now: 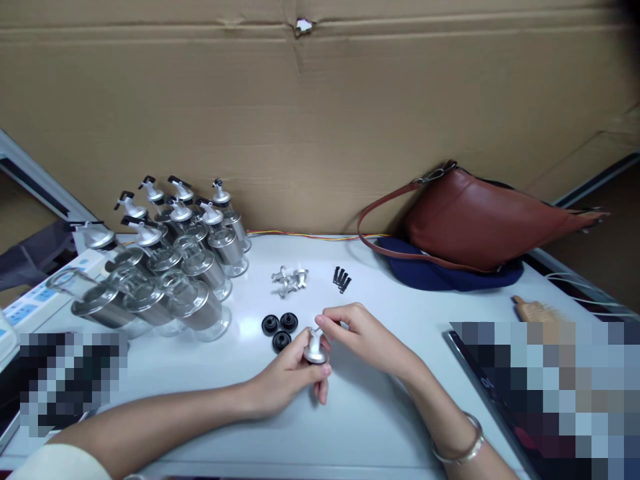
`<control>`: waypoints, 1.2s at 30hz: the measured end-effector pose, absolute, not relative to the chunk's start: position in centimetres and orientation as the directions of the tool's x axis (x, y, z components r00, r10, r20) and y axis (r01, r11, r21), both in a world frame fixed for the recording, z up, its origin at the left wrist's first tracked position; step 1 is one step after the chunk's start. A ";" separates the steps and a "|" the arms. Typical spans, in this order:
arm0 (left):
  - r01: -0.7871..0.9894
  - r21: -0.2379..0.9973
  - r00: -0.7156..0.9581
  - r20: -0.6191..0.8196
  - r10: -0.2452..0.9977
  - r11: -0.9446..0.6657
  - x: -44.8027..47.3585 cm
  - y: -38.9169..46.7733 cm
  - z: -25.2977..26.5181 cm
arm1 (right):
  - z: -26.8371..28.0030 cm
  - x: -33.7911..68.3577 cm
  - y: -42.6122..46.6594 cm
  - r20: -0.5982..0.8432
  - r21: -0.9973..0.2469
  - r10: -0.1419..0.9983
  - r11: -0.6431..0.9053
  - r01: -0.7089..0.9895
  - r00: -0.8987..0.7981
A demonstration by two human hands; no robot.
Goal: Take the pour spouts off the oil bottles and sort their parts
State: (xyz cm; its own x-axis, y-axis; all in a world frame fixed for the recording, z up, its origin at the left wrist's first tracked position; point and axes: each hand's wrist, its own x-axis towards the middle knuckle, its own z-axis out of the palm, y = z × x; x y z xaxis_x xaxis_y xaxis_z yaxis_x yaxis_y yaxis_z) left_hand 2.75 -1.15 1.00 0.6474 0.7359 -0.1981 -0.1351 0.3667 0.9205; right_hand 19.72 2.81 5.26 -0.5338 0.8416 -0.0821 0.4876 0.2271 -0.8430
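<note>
My left hand (287,373) is closed around a silver bottle pourer top (315,350), its flared base tilted toward me. At the tip of that spout my right hand (357,331) pinches with thumb and forefinger; what sits between them, if anything, is too small to name. Three round black stoppers (282,341) lie just left of the pourer top. Farther back rest a few more silver pourer tops (290,281) in a cluster, and to their right several small black levers (342,279) in a row.
Several glass bottles with metal sleeves (195,303) crowd the left, those behind topped with pourers. At the back right a brown leather bag (475,217) rests on a navy cap (425,270). A wooden brush (535,310) and a dark-edged device (475,373) lie right. Cardboard (320,120) walls the back.
</note>
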 end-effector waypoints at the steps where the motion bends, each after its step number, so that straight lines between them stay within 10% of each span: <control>1: -0.151 0.916 0.643 -0.195 0.741 0.372 2.7 -1.1 0.9 | 5.2 19.9 2.9 -0.059 -0.847 0.848 0.236 0.476 -0.526; 10: -0.201 0.894 0.636 -0.191 0.748 0.400 2.7 -1.0 0.7 | 4.9 23.0 4.3 0.190 -0.904 0.954 0.263 0.337 -0.234; 24: -0.197 0.893 0.638 -0.196 0.745 0.404 2.6 -1.0 0.7 | 3.8 26.0 5.6 0.044 -0.531 0.980 0.185 0.827 -0.192; 28: -0.190 0.893 0.638 -0.203 0.742 0.408 2.6 -1.0 0.7 | 3.2 26.7 5.5 -0.186 -0.546 0.968 0.042 0.837 -0.170; 36: -0.170 0.896 0.638 -0.217 0.739 0.410 2.7 -1.0 1.1 | 3.2 25.9 5.2 -0.134 -0.612 0.973 0.069 0.788 -0.189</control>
